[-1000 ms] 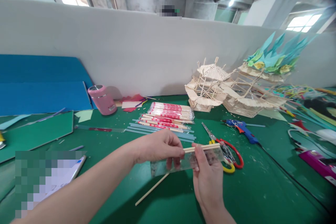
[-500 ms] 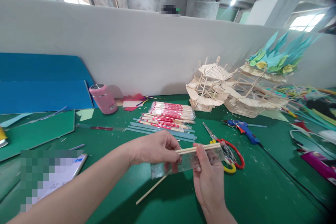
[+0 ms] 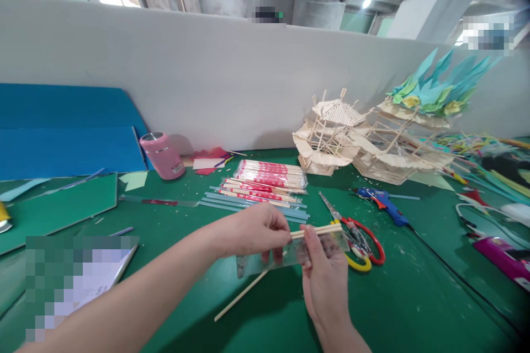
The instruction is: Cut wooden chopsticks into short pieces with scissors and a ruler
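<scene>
My left hand [image 3: 259, 234] is closed at the left end of a pair of pale wooden chopsticks [image 3: 327, 230], its fingertips partly behind a clear plastic strip. This flat, ruler-like strip [image 3: 250, 266] lies along the chopsticks. From the right, my right hand [image 3: 325, 276] grips the chopsticks and the strip together, thumb on the front. Below them a single chopstick [image 3: 240, 296] rests on the green table, its upper end hidden behind the strip. Red-and-yellow scissors [image 3: 364, 240] lie just right of my right hand.
Wrapped chopstick bundles [image 3: 269, 174] and bluish glue sticks [image 3: 248, 208] lie ahead. A blue glue gun [image 3: 385, 204] with a black cord is at right. Stick-built pavilion models [image 3: 327, 138] stand behind. A pink cup [image 3: 162, 155] and a phone [image 3: 95, 281] are at left.
My left hand has slid slightly right along the chopsticks toward my right hand. The right hand, with the strip and chopsticks, has shifted a little to the left.
</scene>
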Tool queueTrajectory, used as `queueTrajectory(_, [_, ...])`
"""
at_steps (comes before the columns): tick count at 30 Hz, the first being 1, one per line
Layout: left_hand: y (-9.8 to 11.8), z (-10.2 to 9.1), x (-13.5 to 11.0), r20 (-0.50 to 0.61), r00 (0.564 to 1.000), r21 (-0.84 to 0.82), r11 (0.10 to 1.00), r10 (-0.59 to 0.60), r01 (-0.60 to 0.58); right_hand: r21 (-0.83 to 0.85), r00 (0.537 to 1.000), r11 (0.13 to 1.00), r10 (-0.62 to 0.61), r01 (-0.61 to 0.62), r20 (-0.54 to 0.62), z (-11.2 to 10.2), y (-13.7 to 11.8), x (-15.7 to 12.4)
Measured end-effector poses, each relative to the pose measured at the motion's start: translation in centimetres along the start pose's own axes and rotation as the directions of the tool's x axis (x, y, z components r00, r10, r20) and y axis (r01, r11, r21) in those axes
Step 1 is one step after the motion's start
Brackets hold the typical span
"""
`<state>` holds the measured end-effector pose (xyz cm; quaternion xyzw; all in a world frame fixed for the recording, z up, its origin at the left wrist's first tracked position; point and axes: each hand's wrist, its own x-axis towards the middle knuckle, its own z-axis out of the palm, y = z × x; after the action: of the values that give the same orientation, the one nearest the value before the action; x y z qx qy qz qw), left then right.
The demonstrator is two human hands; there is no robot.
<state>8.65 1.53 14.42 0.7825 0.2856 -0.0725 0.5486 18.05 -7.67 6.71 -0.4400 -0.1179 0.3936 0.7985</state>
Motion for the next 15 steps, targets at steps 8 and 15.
queueTrajectory(8, [0.35,0.36,0.34,-0.036,0.999,0.018,1.0,0.005,-0.004,-0.067,1.0,0.997,-0.03,0.029,-0.009,-0.53,0.61,0.29])
queueTrajectory(15, [0.5,0.41,0.47,-0.048,0.999,0.044,0.999,0.015,-0.013,-0.054,1.0,0.999,-0.002,0.001,-0.017,-0.47,0.6,0.27])
